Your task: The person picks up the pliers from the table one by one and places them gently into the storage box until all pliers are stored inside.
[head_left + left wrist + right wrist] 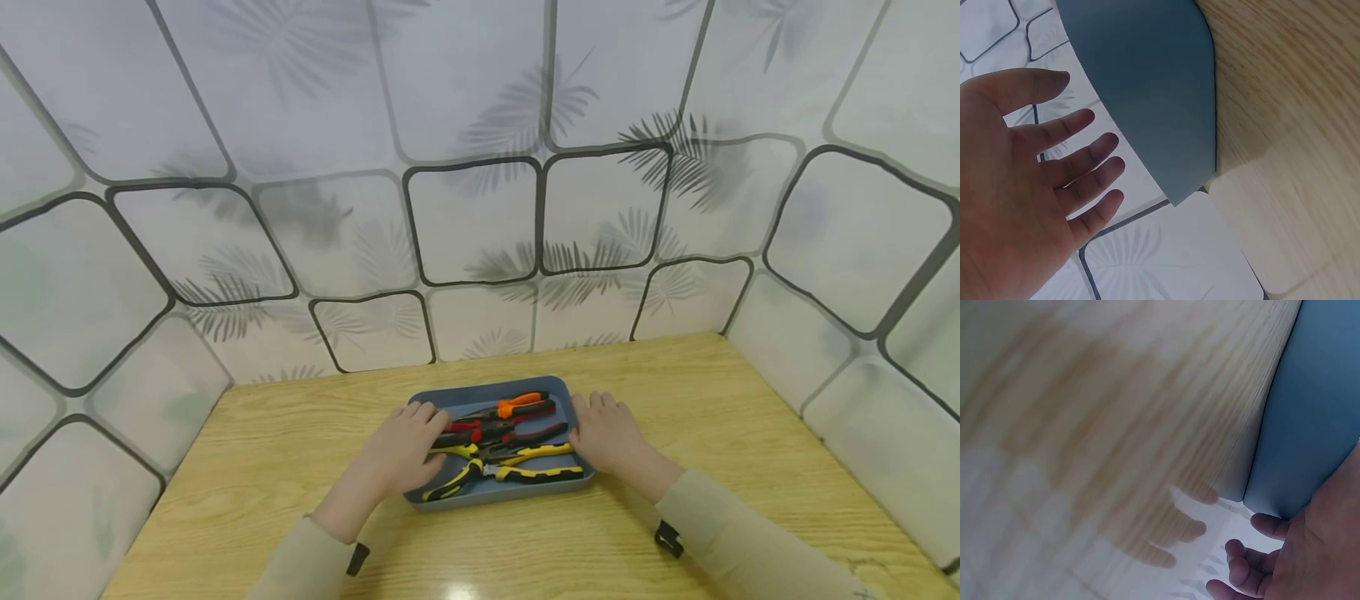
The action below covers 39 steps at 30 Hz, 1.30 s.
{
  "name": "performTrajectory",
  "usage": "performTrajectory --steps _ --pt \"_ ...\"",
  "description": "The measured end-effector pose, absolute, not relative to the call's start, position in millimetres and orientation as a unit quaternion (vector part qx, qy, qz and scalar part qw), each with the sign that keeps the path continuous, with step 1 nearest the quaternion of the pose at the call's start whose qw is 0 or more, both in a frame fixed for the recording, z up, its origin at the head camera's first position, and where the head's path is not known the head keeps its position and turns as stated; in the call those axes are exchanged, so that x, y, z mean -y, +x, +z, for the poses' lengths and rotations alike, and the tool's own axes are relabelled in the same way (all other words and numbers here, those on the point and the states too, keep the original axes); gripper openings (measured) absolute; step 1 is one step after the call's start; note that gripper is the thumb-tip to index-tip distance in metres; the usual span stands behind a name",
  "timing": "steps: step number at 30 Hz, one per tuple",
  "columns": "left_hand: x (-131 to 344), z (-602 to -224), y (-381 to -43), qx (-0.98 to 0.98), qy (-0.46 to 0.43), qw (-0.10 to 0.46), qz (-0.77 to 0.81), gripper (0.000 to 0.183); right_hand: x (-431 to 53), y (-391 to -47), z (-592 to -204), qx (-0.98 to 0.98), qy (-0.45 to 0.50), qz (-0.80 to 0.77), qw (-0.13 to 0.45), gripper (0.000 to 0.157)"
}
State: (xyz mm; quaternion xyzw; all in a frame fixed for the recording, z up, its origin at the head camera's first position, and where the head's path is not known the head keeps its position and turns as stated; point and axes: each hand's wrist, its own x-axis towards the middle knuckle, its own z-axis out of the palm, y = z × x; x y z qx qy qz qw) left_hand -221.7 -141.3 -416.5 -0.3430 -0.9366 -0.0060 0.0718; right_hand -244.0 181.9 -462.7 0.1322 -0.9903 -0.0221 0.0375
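A blue tray (502,497) on the table holds several pliers in a stack of rows. Orange-and-black pliers (522,407) lie at the back, red-and-black pliers (467,437) in the middle, and yellow-and-black pliers (540,475) at the front. My left hand (405,442) is over the tray's left end and hides part of it. In the left wrist view its fingers (1088,153) are spread and relaxed beside the tray's outer wall (1154,94). At the right end is my right hand (609,435), fingers loosely bent close to the tray wall (1310,394).
The light wooden table (300,467) spreads out around the tray. Behind it and on both sides stand pale walls (480,225) patterned with rounded outlines and leaves. A dark band (669,537) shows at the right sleeve.
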Motion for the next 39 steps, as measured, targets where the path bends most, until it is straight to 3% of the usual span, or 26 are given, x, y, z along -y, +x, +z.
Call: performTrajectory --steps 23,31,39 --pt "156.8 -411.8 -213.2 0.943 -0.324 0.072 -0.01 0.031 -181.9 -242.5 -462.6 0.991 0.13 -0.02 0.04 0.046" --pt "162.7 -409.5 -205.5 0.946 -0.315 0.073 0.0 0.025 -182.3 -242.5 -463.3 0.99 0.131 -0.018 0.04 0.047" --pt "169.7 -410.9 -199.4 0.952 -0.298 0.067 0.014 0.031 -182.0 -240.8 -463.2 0.991 0.128 -0.011 0.039 0.047"
